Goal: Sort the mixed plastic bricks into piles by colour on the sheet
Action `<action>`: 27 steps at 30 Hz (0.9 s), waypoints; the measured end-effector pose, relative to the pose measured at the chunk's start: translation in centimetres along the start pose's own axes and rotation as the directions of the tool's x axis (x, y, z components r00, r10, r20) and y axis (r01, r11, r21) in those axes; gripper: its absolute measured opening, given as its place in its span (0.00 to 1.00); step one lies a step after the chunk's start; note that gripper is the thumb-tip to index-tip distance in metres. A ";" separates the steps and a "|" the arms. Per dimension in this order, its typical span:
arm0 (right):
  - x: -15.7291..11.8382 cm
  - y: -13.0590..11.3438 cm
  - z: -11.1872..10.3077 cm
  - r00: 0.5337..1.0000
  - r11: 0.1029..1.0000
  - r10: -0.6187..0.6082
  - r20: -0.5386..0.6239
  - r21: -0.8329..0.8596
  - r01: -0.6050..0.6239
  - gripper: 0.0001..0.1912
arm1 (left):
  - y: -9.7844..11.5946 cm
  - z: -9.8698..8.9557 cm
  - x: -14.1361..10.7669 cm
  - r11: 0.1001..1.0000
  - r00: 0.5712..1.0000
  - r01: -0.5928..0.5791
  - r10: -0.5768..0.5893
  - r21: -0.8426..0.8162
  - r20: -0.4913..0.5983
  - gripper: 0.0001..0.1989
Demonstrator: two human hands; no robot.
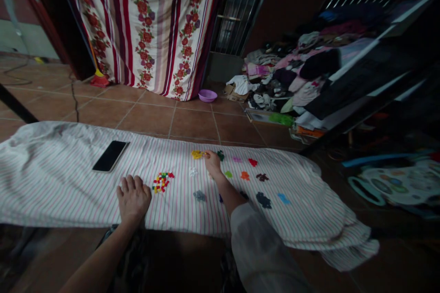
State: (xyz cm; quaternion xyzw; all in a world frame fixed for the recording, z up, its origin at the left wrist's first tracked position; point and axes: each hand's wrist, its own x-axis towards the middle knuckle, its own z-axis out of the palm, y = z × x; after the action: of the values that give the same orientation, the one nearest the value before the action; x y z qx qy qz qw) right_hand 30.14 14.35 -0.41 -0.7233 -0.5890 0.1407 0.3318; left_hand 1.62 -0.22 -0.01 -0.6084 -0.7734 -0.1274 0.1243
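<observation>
My left hand (132,197) lies flat on the striped cloth, fingers stretched out, holding nothing. Just right of it is a cluster of tiny red, yellow, green and white block-like pieces (162,182). My right hand (212,162) reaches forward with its fingertips pinched at the edge of a pile of tiny yellow pieces (197,154); what is between them is too small to make out. Around that hand lie dark green pieces (220,155), white pieces (194,172) and light green pieces (228,174). Grey pieces (199,196) sit nearer to me. My right forearm partly covers some dark blue pieces.
More small piles lie to the right: red (253,162), orange (245,176), brown (262,177), dark grey (264,200) and light blue (283,198). A phone (110,156) rests at the left. Beyond are a purple basin (207,96), a flowered curtain (147,23) and heaped clothes (292,68).
</observation>
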 end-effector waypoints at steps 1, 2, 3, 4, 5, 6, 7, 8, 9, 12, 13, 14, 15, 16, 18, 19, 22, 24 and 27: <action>0.2 0.0 0.2 1.000 1.000 -0.003 0.009 -0.008 0.003 0.16 | 0.0 0.1 0.0 1.000 1.000 0.001 -0.001 0.002 -0.001 0.24; 0.4 -0.1 0.3 1.000 1.000 -0.006 0.018 -0.017 0.006 0.16 | 0.0 0.1 0.0 1.000 1.000 0.002 -0.002 0.008 0.001 0.24; 0.5 -0.1 0.5 1.000 1.000 -0.008 0.030 -0.027 0.009 0.16 | 0.0 0.2 -0.1 1.000 1.000 0.000 0.000 0.016 0.003 0.24; 0.6 -0.2 0.7 0.999 0.999 -0.006 0.040 -0.036 0.007 0.16 | 0.0 0.1 -0.1 1.000 1.000 -0.003 0.002 0.025 0.004 0.25; 0.7 -0.3 0.8 0.999 0.999 -0.002 0.048 -0.043 0.004 0.16 | 0.0 0.1 -0.1 0.999 1.000 -0.006 0.006 0.032 0.006 0.25; 0.8 -0.4 0.9 0.999 0.999 0.003 0.053 -0.047 -0.001 0.16 | 0.0 0.0 -0.1 0.999 1.000 -0.007 0.006 0.036 0.009 0.25; 0.9 -0.4 1.0 0.998 0.999 0.009 0.055 -0.049 -0.006 0.17 | 0.0 0.0 0.0 0.999 1.000 -0.005 0.004 0.036 0.012 0.25; 1.0 -0.5 1.1 0.998 0.999 0.010 0.056 -0.048 -0.007 0.17 | 0.1 0.0 0.0 0.999 1.000 -0.001 0.000 0.033 0.017 0.25; 1.0 -0.6 1.1 0.998 0.999 0.008 0.055 -0.044 -0.005 0.17 | 0.1 -0.1 0.0 1.000 1.000 0.003 -0.004 0.028 0.023 0.25; 1.0 -0.8 1.2 0.998 1.000 -0.002 0.057 -0.017 0.003 0.19 | 0.1 0.0 0.0 1.000 1.000 0.011 -0.011 0.010 0.022 0.25; 1.0 -0.8 1.2 0.998 1.000 0.001 0.060 -0.009 0.000 0.19 | 0.1 0.1 0.0 1.000 1.000 0.013 -0.013 0.003 0.016 0.25; 1.0 -0.8 1.2 0.998 1.000 0.005 0.064 -0.003 -0.005 0.19 | 0.1 0.1 0.0 1.000 1.000 0.016 -0.016 -0.002 0.011 0.25; 1.0 -0.7 1.2 0.998 1.000 0.007 0.065 0.001 -0.007 0.19 | 0.1 0.2 0.0 1.000 1.000 0.018 -0.017 -0.007 0.008 0.25; 1.0 -0.7 1.1 0.998 1.000 0.006 0.062 0.004 -0.006 0.19 | 0.1 0.2 0.0 1.000 1.000 0.018 -0.018 -0.010 0.007 0.25; 0.9 -0.5 1.1 0.999 1.000 0.004 0.051 0.006 -0.004 0.18 | 0.1 0.2 0.0 1.000 1.000 0.012 -0.012 -0.014 0.010 0.25; 0.9 -0.4 1.0 0.999 1.000 0.002 0.048 0.008 -0.003 0.18 | 0.0 0.2 0.0 1.000 1.000 0.009 -0.009 -0.016 0.013 0.25; 0.6 -0.1 0.7 0.999 1.000 0.008 0.051 0.028 -0.010 0.18 | 0.0 0.1 0.0 1.000 1.000 0.008 -0.007 -0.022 0.018 0.24; 0.4 0.1 0.4 0.998 0.999 0.018 0.057 0.050 -0.021 0.17 | 0.0 0.1 0.0 1.000 1.000 0.005 -0.005 -0.011 0.013 0.24; 0.0 0.3 0.0 0.997 0.996 0.029 0.067 0.077 -0.034 0.16 | 0.0 0.0 0.0 1.000 1.000 -0.005 0.005 0.022 0.003 0.23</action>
State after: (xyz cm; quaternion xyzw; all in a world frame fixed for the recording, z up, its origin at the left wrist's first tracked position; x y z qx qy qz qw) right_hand 30.34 14.28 -0.57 -0.7140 -0.5820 0.1928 0.3380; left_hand 1.63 -0.24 -0.05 -0.6093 -0.7732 -0.1179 0.1301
